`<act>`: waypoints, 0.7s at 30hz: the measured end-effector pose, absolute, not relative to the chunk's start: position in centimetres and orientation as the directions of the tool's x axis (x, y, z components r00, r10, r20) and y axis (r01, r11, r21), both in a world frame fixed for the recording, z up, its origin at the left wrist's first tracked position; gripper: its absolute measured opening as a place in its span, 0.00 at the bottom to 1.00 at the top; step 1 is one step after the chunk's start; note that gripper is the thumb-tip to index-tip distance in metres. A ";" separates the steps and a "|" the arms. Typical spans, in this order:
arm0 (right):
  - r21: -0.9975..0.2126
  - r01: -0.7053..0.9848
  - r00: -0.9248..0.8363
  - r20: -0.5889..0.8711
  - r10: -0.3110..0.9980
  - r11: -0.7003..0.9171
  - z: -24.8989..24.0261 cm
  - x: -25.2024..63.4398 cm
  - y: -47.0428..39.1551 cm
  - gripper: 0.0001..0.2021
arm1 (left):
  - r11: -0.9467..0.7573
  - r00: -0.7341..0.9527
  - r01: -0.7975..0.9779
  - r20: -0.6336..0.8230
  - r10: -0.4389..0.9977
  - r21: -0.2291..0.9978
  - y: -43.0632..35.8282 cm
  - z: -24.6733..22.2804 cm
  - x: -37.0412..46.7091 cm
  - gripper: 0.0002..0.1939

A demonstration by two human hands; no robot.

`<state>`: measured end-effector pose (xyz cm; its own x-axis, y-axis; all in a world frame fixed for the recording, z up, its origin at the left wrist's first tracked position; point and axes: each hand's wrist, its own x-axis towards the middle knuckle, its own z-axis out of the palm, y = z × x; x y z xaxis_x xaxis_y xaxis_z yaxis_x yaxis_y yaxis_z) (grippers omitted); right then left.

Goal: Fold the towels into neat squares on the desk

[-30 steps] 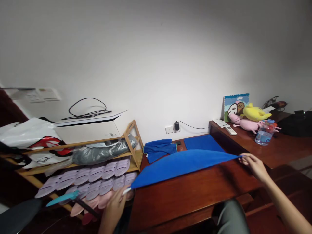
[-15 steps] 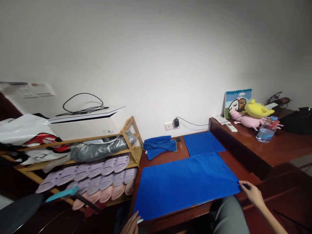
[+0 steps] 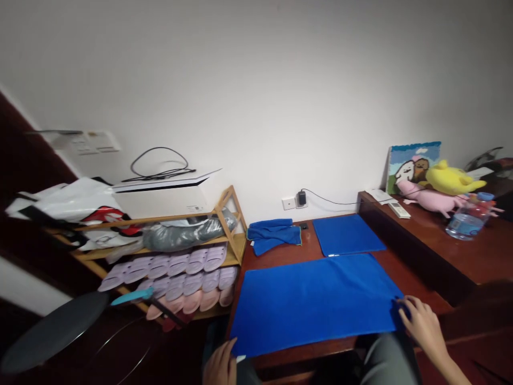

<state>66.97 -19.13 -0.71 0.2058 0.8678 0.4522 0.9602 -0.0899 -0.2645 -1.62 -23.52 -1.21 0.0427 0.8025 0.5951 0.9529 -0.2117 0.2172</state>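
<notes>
A large blue cloth (image 3: 316,305) lies spread over the front of the reddish-brown desk (image 3: 312,232), with soft wrinkles toward its upper right. At its near left corner, beside a small white tag, my left hand (image 3: 220,364) has its fingers closed on the edge. My right hand (image 3: 425,327) grips the cloth's right edge near the front corner, fingers bent over it. Behind it lies a folded blue cloth (image 3: 347,235), flat and rectangular. A crumpled blue cloth (image 3: 274,235) with a greenish edge rests at the back left.
Left of the desk stands a wooden rack (image 3: 230,224) with lilac and pink slippers, a white box (image 3: 160,199) and bags. On the raised right side sit a water bottle (image 3: 467,222), plush toys (image 3: 452,179), a remote (image 3: 399,210) and a picture. A charger (image 3: 302,198) is plugged into the wall.
The view has shifted, so the scene sits farther right. My right hand has changed from a fingertip pinch at the corner to bent fingers over the cloth's right edge. My left hand stays at its corner.
</notes>
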 end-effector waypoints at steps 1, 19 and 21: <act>-0.258 0.965 0.161 0.464 0.871 -0.041 -0.3 65.7 -18.2 0.26 | -0.198 0.031 0.955 0.588 0.808 0.222 -22.8 -0.2 -1.1 0.20; -0.203 0.975 -0.068 0.107 0.992 0.089 1.1 53.3 -11.3 0.31 | -0.109 0.088 0.984 0.146 0.985 0.143 -3.2 1.7 2.3 0.31; -0.215 0.966 -0.119 0.127 0.985 0.145 3.2 49.9 -9.1 0.31 | -0.106 0.090 0.989 0.144 0.986 0.106 -3.0 1.5 2.1 0.31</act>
